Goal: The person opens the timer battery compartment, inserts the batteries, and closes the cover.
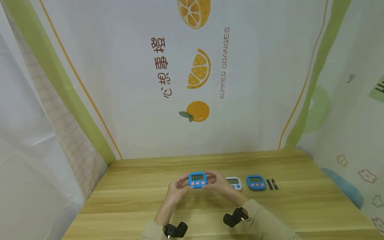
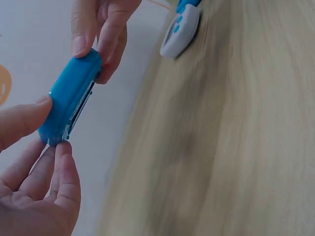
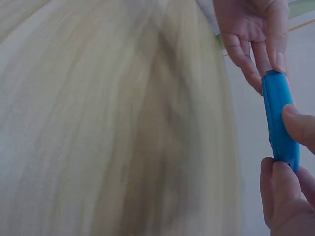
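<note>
Both left grip (image 1: 176,191) and right grip (image 1: 219,185) pinch one blue timer (image 1: 197,180); white timer (image 1: 235,183) partly hidden.

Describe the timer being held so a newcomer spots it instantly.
Above the wooden table, the left hand and right hand grip a blue timer. Unlike the white timer and second blue timer lying there, it's raised, its screen showing zeros.

The blue timer (image 1: 198,182) shows 00 00 on its display. On the curtain (image 1: 255,83) behind the timer, two brown printed lines run bottom to top: 心想事橙 up and left of it, SUMMER ORANGES up and right. Far to its right, dark lettering on a green patch (image 1: 378,90) is cut off, unreadable.
</note>
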The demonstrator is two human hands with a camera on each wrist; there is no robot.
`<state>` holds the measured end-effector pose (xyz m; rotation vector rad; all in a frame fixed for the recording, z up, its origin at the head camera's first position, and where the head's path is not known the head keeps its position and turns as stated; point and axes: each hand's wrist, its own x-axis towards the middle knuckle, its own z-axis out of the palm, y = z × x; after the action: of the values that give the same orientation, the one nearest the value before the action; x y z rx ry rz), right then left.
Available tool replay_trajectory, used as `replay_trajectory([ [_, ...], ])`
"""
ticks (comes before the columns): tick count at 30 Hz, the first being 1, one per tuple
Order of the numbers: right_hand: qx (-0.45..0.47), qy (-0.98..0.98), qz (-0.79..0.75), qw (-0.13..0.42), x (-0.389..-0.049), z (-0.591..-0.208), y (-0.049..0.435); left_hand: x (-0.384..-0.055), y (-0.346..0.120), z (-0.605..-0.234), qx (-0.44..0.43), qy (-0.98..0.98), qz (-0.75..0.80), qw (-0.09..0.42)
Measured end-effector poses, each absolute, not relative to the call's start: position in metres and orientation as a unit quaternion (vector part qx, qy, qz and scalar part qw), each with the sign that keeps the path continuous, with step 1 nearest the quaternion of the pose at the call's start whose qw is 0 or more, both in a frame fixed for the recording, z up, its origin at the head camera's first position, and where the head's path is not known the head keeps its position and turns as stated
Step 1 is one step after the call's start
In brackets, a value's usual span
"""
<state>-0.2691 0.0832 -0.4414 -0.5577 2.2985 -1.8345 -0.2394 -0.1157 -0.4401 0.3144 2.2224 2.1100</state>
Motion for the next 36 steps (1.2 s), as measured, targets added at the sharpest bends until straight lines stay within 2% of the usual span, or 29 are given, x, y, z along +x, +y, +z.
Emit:
replay_trajectory([
  [7,-0.146,0.799,-0.580,0.060,-0.277,-0.462,0.071,-0.249,-0.116,-0.458,0.080,0.725,0.683,0.039],
  [19,-0.104,0.849,-0.514,0.069,-0.285,-0.483,0.062,-0.258,-0.110,-0.484,0.012,0.771,0.637,0.022],
  [36,-0.105,0.851,-0.511,0.065,-0.282,-0.484,0.063,-0.256,-0.110,-0.486,0.013,0.774,0.633,0.017],
])
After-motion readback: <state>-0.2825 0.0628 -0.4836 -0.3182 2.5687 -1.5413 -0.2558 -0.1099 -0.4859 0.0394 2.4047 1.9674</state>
